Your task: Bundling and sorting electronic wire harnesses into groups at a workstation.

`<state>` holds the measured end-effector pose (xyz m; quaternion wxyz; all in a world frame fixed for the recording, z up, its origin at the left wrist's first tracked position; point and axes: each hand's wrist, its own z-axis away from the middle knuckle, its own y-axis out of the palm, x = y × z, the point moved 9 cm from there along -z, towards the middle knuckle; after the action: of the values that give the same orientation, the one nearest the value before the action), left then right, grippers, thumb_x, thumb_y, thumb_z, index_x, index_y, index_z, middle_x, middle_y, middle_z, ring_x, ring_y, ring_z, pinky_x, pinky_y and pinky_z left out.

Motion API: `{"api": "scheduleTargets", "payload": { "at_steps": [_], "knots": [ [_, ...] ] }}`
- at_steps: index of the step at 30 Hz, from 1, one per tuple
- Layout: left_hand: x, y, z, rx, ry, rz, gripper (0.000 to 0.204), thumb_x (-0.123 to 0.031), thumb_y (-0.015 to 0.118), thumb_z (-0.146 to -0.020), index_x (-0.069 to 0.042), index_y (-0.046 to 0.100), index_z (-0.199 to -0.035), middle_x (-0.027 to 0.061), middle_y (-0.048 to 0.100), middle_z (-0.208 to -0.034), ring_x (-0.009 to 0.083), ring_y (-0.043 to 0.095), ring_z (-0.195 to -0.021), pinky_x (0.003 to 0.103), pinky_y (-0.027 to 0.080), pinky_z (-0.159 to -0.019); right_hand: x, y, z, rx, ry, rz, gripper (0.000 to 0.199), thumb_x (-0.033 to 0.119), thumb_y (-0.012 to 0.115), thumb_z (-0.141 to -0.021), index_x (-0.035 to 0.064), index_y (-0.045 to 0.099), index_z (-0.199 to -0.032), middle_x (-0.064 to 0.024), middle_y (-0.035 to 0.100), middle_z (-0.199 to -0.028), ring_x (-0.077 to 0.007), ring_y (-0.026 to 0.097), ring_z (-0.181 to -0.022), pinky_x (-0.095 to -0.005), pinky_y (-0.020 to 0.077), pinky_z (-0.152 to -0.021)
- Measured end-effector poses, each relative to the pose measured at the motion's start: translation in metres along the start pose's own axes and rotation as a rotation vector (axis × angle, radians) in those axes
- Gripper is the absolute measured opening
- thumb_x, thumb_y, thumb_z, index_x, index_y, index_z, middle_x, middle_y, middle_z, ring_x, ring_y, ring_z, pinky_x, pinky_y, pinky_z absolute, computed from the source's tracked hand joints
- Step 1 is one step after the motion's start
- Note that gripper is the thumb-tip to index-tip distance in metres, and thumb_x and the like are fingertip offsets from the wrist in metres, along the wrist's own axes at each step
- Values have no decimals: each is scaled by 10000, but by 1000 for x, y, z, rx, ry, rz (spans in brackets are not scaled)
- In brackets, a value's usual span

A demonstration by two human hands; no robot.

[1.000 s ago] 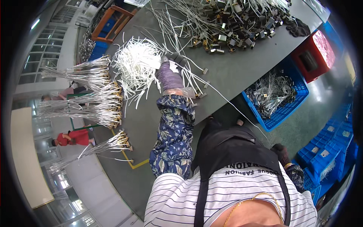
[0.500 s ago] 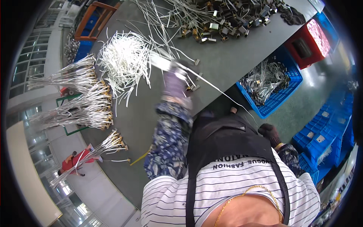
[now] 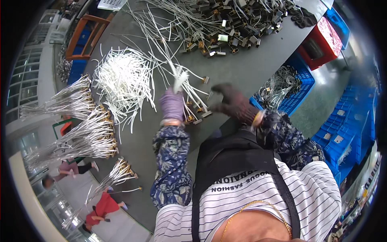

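1. Two gloved hands worked over a grey table (image 3: pixel 242 64); the left hand (image 3: pixel 172 105), in a purple glove, had its fingers clamped on a bunch of white wires (image 3: pixel 180 78) held upright.
2. The right hand (image 3: pixel 231 103), in a dark glove, hovered just right of it; fingers partly curled, grip unclear.
3. Loose white wires (image 3: pixel 123 80) lay far left; bundled wires (image 3: pixel 86 135) lay near left; blue crate (image 3: pixel 296 90) stood right.

A red crate (image 3: pixel 322 40) and blue crate (image 3: pixel 296 90) of wired parts stand beside the grey table (image 3: pixel 246 68).
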<state>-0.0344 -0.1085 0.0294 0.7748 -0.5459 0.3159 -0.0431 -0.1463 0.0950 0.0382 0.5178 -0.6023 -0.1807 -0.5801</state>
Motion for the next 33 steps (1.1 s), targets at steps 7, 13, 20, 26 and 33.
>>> {"api": "scheduleTargets", "payload": {
  "at_steps": [7,13,20,26,33],
  "knots": [
    [23,39,10,231,-316,1034,260,-285,668,-873,-37,596,-907,70,637,-739,140,582,-532,268,463,-438,-29,-60,-103,-355,-122,583,427,320,712,-781,96,601,-1128,-169,623,-1021,-320,631,-845,-416,512,-730],
    [-90,105,66,545,-265,1605,234,-242,597,-920,-37,557,-1026,158,654,-1004,262,665,-857,408,581,-701,-68,-59,2,-133,194,-655,165,131,661,-820,25,626,-941,-34,576,-737,-102,522,-654,-270,439,-555],
    [-115,194,87,663,-400,1687,200,-221,590,-932,-43,546,-1013,122,635,-872,250,652,-755,415,583,-657,-187,-15,284,-172,730,-919,78,110,633,-820,54,606,-866,-28,524,-630,-113,508,-514,-270,392,-446],
    [-96,94,54,-52,-332,1345,228,-205,647,-899,11,618,-966,114,667,-831,218,653,-684,356,577,-629,-265,-10,429,-118,1071,-523,133,174,650,-808,61,579,-815,-18,518,-602,-117,465,-445,-283,322,-391],
    [-97,16,-9,148,115,1687,220,-258,577,-944,-48,572,-1008,117,671,-930,258,666,-761,396,595,-679,-266,-13,388,-144,1018,-559,137,173,650,-806,65,566,-797,-6,476,-589,-107,435,-449,-286,297,-391]
  ]
}}
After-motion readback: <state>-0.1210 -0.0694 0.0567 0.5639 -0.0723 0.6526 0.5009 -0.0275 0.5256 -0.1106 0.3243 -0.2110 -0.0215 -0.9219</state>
